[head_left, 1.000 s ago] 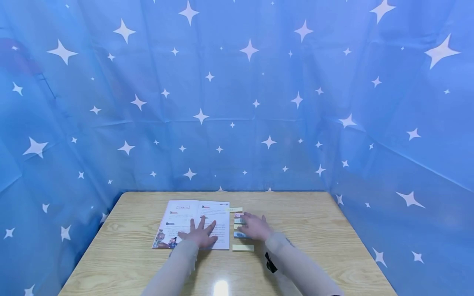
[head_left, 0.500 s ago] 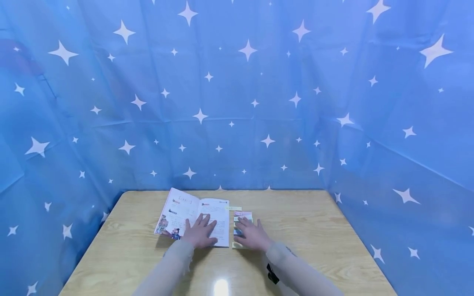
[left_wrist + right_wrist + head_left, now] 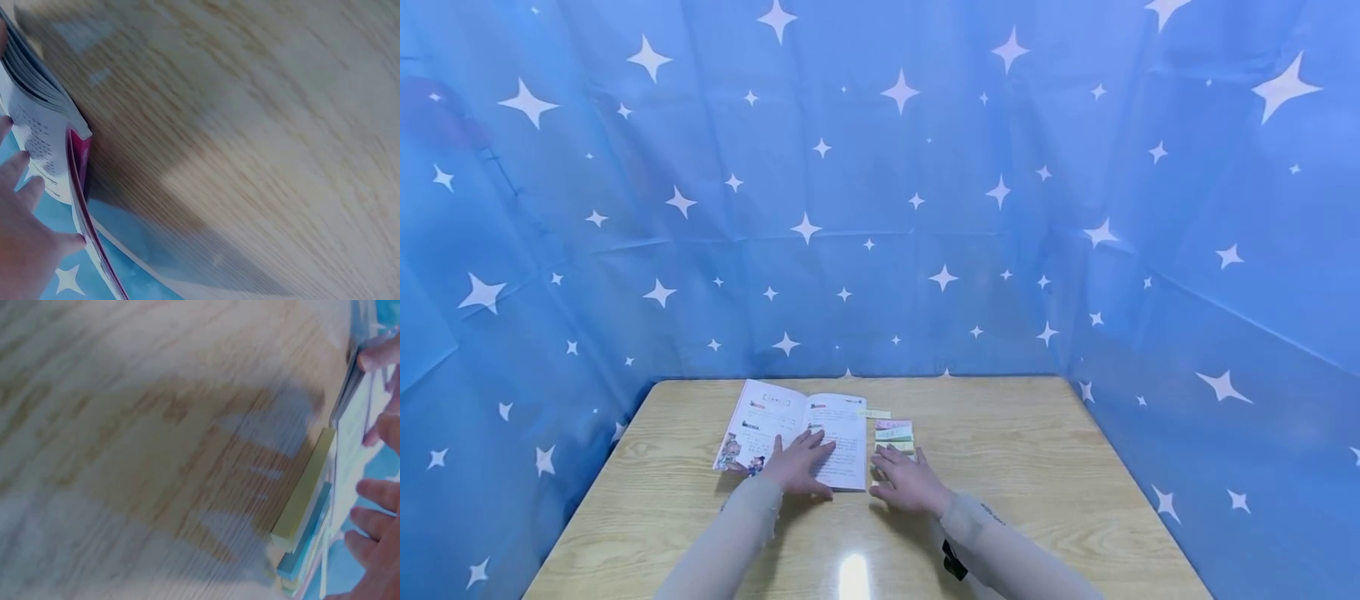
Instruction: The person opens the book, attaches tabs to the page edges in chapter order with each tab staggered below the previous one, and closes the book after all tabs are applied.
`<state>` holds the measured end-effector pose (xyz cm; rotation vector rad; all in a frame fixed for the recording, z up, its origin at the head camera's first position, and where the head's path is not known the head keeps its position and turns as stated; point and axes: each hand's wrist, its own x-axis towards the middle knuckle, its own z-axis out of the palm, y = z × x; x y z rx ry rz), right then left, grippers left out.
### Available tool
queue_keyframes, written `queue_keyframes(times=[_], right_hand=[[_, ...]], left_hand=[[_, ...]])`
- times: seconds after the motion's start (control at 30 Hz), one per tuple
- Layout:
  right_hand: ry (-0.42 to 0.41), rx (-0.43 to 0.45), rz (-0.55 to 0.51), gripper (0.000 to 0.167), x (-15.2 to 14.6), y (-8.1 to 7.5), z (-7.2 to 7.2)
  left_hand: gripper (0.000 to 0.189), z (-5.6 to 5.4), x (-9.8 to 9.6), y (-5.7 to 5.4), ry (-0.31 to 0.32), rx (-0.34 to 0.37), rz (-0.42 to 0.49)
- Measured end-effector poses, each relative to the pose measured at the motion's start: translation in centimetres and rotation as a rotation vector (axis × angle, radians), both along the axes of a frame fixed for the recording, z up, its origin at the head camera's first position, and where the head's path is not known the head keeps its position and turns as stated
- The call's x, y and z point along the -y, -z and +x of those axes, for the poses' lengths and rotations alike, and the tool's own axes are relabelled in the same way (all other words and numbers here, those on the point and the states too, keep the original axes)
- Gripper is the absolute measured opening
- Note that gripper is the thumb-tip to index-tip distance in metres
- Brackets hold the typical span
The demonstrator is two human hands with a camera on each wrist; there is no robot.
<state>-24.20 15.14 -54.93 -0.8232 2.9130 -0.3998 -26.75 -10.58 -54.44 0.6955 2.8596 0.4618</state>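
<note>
An open book (image 3: 844, 425) with printed text and cartoon figures lies on the table, its left part tilted up off the surface. My left hand (image 3: 797, 464) rests with fingers spread across its pages, and in the left wrist view a fingertip touches a page edge. To the right of the book, several pads of sticky notes (image 3: 893, 431) in pink, green and yellow are lined up. Over the near pads rests my right hand (image 3: 912, 483), fingers extended and hiding some of them. The right wrist view shows a yellow pad (image 3: 305, 494) and a blue pad (image 3: 306, 534) beside that hand.
A yellow paper strip (image 3: 876, 413) sticks out from the book's right edge. The wooden table (image 3: 1037, 483) reaches back to a blue star-patterned curtain (image 3: 880, 183). A black object (image 3: 953, 560) shows beneath the right forearm.
The book's left part has risen from flat to tilted. My right hand has moved toward me over the pads, uncovering the far pink and green ones. My left hand has shifted slightly left.
</note>
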Motion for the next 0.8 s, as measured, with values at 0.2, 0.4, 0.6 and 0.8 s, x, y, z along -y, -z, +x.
queue_keyframes(times=[0.2, 0.4, 0.6, 0.8], right_hand=[[-0.013, -0.027, 0.012, 0.059, 0.1, 0.0, 0.4], [-0.021, -0.025, 0.007, 0.058, 0.0, 0.1, 0.7], [-0.026, -0.028, 0.006, 0.059, -0.1, 0.1, 0.9], [-0.025, -0.028, 0.004, 0.059, 0.0, -0.1, 1.1]], left_hand=[[0.085, 0.2, 0.1, -0.2, -0.022, 0.019, 0.027], [0.079, 0.4, 0.4, -0.1, -0.040, 0.051, 0.054], [0.059, 0.5, 0.6, 0.1, -0.031, 0.056, 0.047], [0.052, 0.4, 0.5, 0.0, -0.052, 0.062, 0.096]])
